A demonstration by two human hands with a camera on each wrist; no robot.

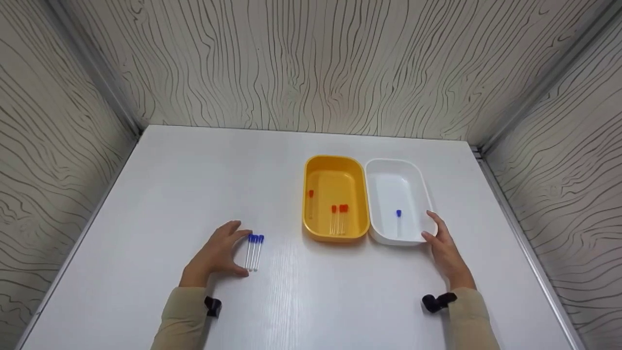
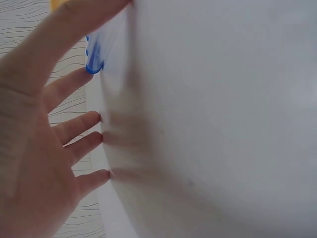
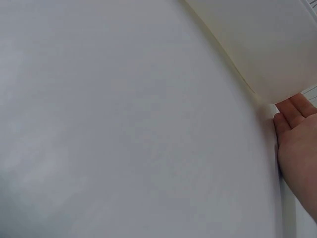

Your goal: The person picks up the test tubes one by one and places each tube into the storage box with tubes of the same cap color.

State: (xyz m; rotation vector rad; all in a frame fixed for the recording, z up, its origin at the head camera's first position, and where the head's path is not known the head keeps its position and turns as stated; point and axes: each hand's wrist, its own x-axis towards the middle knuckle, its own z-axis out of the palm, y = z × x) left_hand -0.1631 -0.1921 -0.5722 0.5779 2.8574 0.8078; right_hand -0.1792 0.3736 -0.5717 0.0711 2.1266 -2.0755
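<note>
Three slim clear test tubes with blue caps (image 1: 254, 253) lie side by side on the white table. My left hand (image 1: 219, 253) is spread around their left side, index fingertip at a cap and thumb near the bottom ends. In the left wrist view, the index finger (image 2: 74, 85) touches a blue cap (image 2: 93, 68), while the other fingertips rest on the table. My right hand (image 1: 444, 250) holds the near right corner of a white plastic box (image 1: 429, 194), thumb at the rim. One blue-capped tube (image 1: 399, 224) lies inside that box.
A yellow box (image 1: 311, 167) stands against the white box's left side, holding several red-capped tubes (image 1: 338, 221). The white table (image 1: 311, 306) is bordered by wood-patterned panels (image 1: 301, 68) at the back and both sides.
</note>
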